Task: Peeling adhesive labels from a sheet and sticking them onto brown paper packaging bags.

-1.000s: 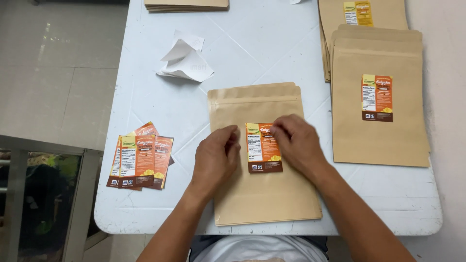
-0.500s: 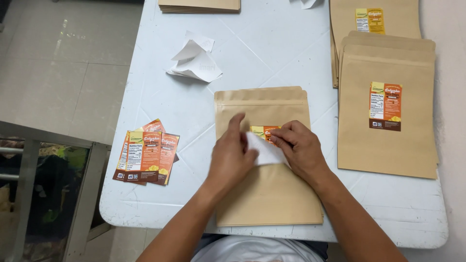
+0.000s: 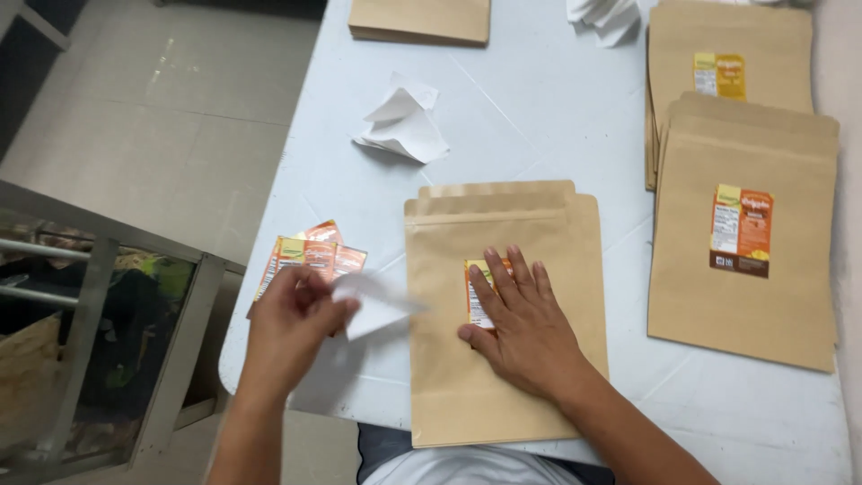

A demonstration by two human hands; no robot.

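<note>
My right hand (image 3: pixel 525 328) lies flat, fingers spread, pressing the sticker (image 3: pixel 479 292) on the pouch (image 3: pixel 498 377) at lower centre. My left hand (image 3: pixel 292 323), lower left, pinches a white backing paper (image 3: pixel 377 301) above the table (image 3: pixel 521 117).

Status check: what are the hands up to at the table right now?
Right hand flat, pressing orange label onto brown pouch. Left hand pinching white backing paper, lifted clear. Loose labels beside it; nothing in the way.
</note>
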